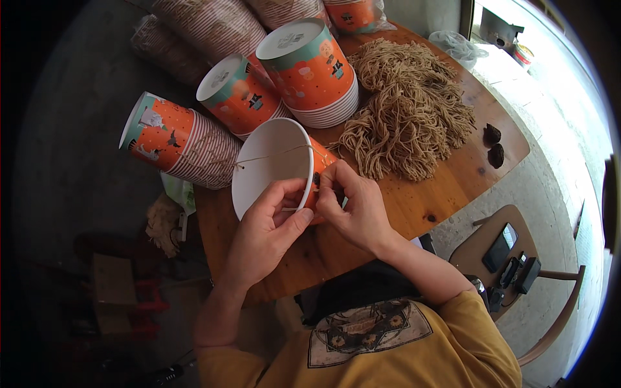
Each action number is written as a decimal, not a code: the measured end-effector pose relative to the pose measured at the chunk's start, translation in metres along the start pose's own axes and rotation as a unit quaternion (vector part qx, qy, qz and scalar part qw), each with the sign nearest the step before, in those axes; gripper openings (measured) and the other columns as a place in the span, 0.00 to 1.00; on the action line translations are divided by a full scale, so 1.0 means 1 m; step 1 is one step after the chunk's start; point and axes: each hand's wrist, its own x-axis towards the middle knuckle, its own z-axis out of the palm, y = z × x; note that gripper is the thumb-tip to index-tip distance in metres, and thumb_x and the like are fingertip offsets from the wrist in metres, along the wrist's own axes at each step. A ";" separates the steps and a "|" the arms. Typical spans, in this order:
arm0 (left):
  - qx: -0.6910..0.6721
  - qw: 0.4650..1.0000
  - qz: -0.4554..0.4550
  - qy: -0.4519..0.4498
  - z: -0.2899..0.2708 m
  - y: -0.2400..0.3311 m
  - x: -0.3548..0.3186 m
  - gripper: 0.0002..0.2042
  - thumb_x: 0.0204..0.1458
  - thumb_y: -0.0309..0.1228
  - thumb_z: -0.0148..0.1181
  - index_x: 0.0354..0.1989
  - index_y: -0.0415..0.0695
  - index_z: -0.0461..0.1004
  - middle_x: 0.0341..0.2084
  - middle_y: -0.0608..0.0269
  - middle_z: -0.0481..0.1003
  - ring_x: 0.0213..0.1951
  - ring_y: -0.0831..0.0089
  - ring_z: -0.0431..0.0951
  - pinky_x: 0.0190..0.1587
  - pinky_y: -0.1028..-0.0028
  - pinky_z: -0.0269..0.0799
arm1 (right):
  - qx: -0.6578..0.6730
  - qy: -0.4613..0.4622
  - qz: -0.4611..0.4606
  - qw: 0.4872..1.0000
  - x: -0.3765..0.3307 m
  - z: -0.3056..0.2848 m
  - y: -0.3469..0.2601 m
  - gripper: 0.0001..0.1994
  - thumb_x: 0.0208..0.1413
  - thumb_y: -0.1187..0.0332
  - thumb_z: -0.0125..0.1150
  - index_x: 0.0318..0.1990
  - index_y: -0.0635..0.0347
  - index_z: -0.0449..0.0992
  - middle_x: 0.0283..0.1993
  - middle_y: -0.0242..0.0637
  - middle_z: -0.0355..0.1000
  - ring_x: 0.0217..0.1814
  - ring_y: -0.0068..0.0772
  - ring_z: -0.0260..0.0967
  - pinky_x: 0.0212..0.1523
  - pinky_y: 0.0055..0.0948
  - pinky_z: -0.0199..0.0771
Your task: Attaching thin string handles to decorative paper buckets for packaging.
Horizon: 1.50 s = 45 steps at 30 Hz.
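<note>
A paper bucket (265,145), white inside and orange outside, lies tilted on the table with its mouth facing left. A thin tan string (278,154) spans its mouth, knotted near the left rim, and passes over the right rim. My left hand (275,223) is closed on the bucket's near rim, fingers inside and thumb along the edge. Against the orange outer wall, my right hand (356,204) pinches with thumb and forefinger; whatever sits between those fingertips is hidden. Just beyond my right hand lies a big heap of tan strings (411,107).
Stacked orange-and-green buckets (310,71) stand upside down behind; another stack (178,139) leans at left. Plastic-wrapped stacks (210,26) fill the back. Two small dark objects (495,145) lie near the wooden table's (453,184) right edge. A chair (498,223) holds a phone (501,247).
</note>
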 end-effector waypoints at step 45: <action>0.212 0.969 0.123 0.028 -0.001 -0.011 0.047 0.03 0.61 0.24 0.43 0.36 0.38 0.61 0.32 0.57 0.68 0.34 0.70 0.76 0.35 0.72 0.74 | -0.044 -0.112 -0.005 0.993 0.016 -0.056 -0.008 0.08 0.53 0.70 0.59 0.40 0.61 0.72 0.20 0.26 0.63 0.21 0.15 0.58 0.23 0.19 0.60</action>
